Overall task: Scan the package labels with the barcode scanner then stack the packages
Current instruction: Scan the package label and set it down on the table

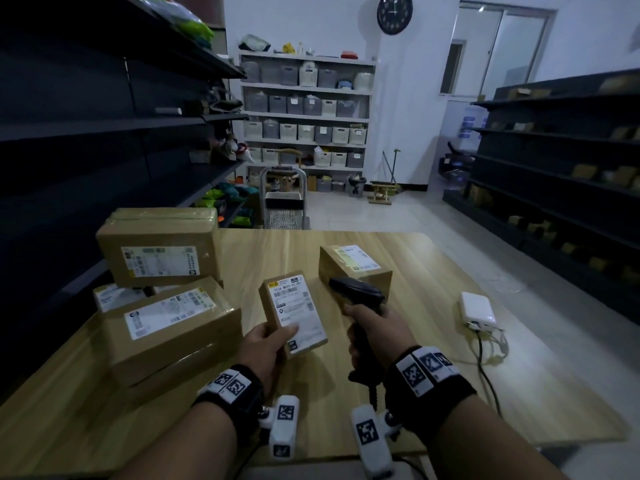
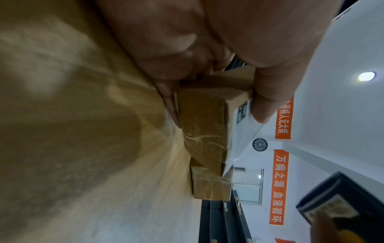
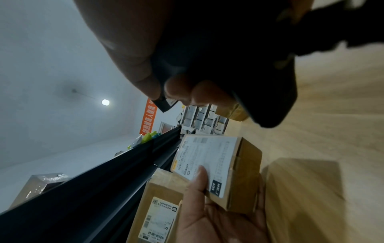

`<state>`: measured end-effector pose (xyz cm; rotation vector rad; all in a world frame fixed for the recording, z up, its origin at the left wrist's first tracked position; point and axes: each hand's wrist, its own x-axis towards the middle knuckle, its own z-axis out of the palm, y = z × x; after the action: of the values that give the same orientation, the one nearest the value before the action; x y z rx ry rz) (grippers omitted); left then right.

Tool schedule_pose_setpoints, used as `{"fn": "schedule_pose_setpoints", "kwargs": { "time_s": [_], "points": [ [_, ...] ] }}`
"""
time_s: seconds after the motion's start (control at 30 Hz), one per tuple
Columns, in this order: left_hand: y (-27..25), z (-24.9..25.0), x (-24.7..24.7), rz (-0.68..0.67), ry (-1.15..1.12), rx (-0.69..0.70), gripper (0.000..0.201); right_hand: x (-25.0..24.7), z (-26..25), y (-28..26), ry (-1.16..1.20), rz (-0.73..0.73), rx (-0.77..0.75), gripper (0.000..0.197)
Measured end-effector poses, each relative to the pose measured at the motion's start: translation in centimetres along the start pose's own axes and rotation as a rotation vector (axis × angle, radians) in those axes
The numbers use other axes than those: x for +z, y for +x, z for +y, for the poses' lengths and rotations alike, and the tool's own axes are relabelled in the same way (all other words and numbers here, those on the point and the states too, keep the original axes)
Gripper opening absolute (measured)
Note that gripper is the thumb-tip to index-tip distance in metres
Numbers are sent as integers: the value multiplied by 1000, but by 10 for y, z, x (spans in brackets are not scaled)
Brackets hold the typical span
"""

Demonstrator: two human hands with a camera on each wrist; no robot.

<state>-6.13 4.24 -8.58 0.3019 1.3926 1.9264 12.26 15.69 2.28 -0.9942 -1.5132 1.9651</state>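
Scanning step: left hand [image 1: 266, 344] grips a small labelled package [image 1: 292, 313] just left of the barcode scanner [image 1: 360, 303] clenched in the right hand [image 1: 377, 330]; next, aim at its barcode.

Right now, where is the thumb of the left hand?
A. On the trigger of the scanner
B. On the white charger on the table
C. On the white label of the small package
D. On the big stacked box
C: in the head view the left hand holds the small package up, thumb pressed on its white label, while the right hand grips the barcode scanner.

head view looks down over the table [image 1: 398, 258] from above; both close wrist views share the small package [image 2: 204, 121] [image 3: 209, 162].
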Motion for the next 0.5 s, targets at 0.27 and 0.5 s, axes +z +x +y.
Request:
{"fn": "schedule_pose_setpoints", "kwargs": {
  "time_s": [0.27,0.5],
  "points": [
    [5,-7,-7,-37,-8,19,45,10,-20,-9,-158,-78,35,12],
    [8,-8,-11,-59,-16,3,47,18,-17,-14,-274,-76,29,19]
  ]
}}
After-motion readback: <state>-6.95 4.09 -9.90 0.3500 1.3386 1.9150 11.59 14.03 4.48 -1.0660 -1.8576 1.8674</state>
